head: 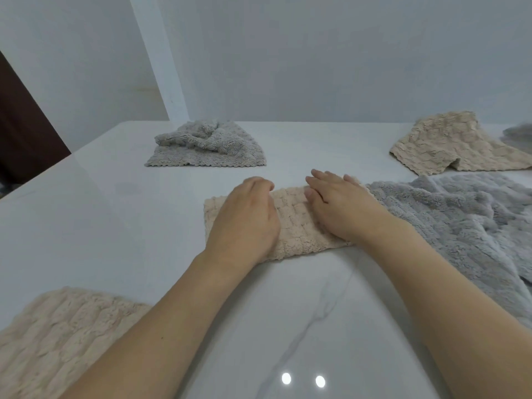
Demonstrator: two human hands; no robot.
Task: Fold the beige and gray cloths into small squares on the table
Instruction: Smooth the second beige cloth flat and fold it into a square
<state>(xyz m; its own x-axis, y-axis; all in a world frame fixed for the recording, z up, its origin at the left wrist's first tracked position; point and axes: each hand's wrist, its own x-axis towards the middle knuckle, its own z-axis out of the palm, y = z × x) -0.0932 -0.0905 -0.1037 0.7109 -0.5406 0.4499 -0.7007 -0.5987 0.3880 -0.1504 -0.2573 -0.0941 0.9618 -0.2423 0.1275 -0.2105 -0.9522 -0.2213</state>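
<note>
At centre frame, on the glossy white marble-patterned table (115, 226), lies a folded beige waffle-textured cloth (293, 223) forming a wide band, with both bare hands pressed flat on it. Left hand (244, 217): palm down on the band's left part, fingers curled over its far edge. Right hand (336, 205): palm down on the right part, fingers extended and close together, gripping nothing. Just beside the band, at right of frame, a large rumpled gray plush cloth (466, 226) spreads toward the lower right edge, touching the band's right end. Upper centre-left: a crumpled gray scalloped-edge cloth (207, 148), well apart from the hands. Upper right: a loosely folded beige scalloped-edge cloth (449, 142). Lower left: a beige ribbed plush cloth (57, 335), partly cut by the frame. No brand, label or writing is legible on any cloth.
</note>
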